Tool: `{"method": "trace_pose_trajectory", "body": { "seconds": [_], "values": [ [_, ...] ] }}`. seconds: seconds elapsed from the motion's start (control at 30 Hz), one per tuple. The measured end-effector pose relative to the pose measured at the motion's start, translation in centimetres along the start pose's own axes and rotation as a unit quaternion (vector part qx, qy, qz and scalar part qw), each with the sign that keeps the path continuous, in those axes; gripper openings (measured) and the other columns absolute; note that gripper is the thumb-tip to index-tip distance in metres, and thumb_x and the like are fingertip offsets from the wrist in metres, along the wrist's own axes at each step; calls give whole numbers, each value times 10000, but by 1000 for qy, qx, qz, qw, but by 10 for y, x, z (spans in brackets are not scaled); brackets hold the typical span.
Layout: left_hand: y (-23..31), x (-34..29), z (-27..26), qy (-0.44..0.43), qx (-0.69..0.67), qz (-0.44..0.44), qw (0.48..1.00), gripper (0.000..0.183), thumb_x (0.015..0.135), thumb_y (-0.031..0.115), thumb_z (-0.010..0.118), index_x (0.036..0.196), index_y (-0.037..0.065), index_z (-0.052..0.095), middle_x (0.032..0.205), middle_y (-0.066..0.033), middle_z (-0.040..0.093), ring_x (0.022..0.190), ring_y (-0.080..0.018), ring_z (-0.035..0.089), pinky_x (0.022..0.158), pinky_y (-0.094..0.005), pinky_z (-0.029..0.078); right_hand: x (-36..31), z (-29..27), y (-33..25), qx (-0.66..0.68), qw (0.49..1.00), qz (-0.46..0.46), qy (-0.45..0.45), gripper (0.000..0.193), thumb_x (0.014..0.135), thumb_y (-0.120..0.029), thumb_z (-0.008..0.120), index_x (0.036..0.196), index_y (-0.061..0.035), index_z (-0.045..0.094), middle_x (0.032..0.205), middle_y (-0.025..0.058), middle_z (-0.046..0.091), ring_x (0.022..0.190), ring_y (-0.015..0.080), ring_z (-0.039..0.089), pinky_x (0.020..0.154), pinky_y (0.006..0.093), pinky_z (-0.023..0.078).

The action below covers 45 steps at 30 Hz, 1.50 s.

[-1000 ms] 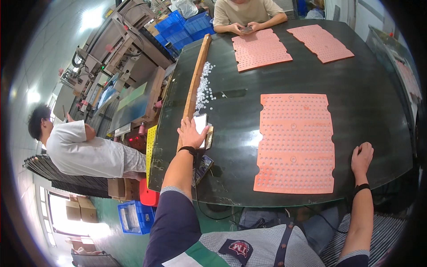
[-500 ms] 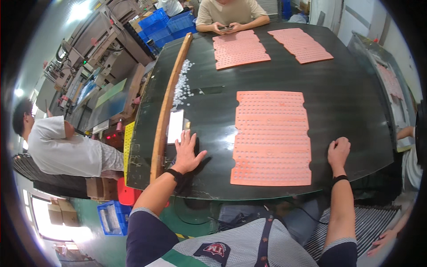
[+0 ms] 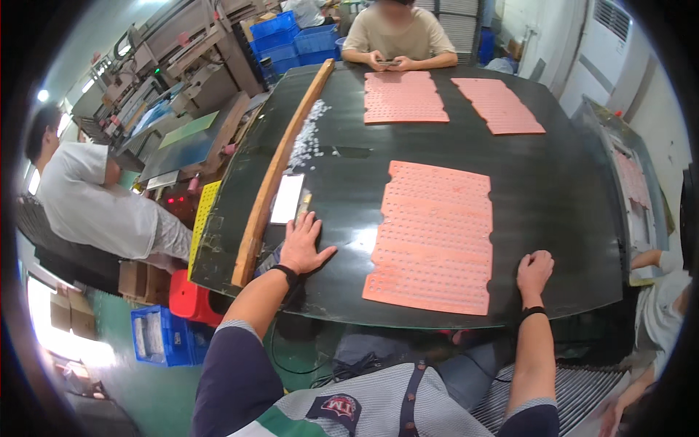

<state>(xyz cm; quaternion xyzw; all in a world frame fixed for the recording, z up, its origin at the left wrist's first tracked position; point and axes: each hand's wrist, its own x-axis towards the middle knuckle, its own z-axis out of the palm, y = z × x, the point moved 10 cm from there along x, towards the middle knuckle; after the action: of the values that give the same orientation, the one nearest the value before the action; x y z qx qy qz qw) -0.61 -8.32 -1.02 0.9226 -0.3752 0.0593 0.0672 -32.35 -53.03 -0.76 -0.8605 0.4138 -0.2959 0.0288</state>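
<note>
My left hand (image 3: 305, 245) lies flat on the dark table (image 3: 342, 197), fingers spread and nothing in it. Just beyond its fingertips are a flat white rectangle with a dark edge (image 3: 287, 198) and a small brass-coloured piece (image 3: 306, 200). On the table's right side rests my right hand (image 3: 534, 272), fingers curled in and nothing visible in them. Between the hands lies an orange perforated board (image 3: 433, 237) with notched sides, touched by neither hand. Small white pieces (image 3: 306, 138) are scattered past the rectangle, along a wooden strip (image 3: 280, 164).
Two more orange boards (image 3: 405, 98) (image 3: 499, 106) lie at the far side. A person (image 3: 400, 36) sits there holding a phone-like device. Another person (image 3: 95, 197) stands left by machinery. Blue crates (image 3: 153, 335) and a red stool (image 3: 193, 297) are below left. Someone's arm shows at the right.
The view has tilted and turned slightly, so the table and boards appear shifted. Both hands keep nearly the same places and poses on the table.
</note>
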Motion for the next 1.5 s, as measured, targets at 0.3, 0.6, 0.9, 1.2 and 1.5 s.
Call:
{"method": "trace_pose_trajectory", "body": {
  "seconds": [0.3,0.6,0.9,1.2,1.5],
  "values": [
    [-5,-12,-15,2,-50,-16,999,691,761,356,669,1281,-36,440,1408,-229,351,1315,-388,300,1076,-545,186,11,0,-22,-21,997,54,-55,222,729,-211,564,727,-8,655,846,191,610,827,368,575,752,465,472],
    [21,-1,0,-75,99,27,992,592,934,422,412,1317,-29,434,1417,-243,347,1338,-373,284,1064,-501,263,-4,-1,11,33,998,46,20,154,768,-191,587,837,-55,572,944,125,510,954,302,484,843,427,407],
    [11,-3,-2,-89,98,30,991,586,931,391,420,1327,-40,413,1426,-258,322,1334,-396,279,1077,-508,240,-6,5,1,49,997,52,21,186,757,-192,610,860,-37,598,976,123,523,982,296,478,866,413,407],
    [12,2,-2,-86,104,44,990,589,929,394,435,1321,-45,416,1418,-263,330,1329,-403,285,1069,-531,242,-1,-3,1,98,992,54,56,212,727,-213,642,817,-35,569,940,130,517,953,310,485,847,413,413],
    [15,3,2,-43,120,73,989,570,931,410,438,1285,-36,462,1382,-269,376,1293,-399,345,1013,-550,313,-38,-11,48,250,953,159,58,258,768,-271,671,740,-57,530,905,110,565,932,307,528,851,383,425]
  ]
}}
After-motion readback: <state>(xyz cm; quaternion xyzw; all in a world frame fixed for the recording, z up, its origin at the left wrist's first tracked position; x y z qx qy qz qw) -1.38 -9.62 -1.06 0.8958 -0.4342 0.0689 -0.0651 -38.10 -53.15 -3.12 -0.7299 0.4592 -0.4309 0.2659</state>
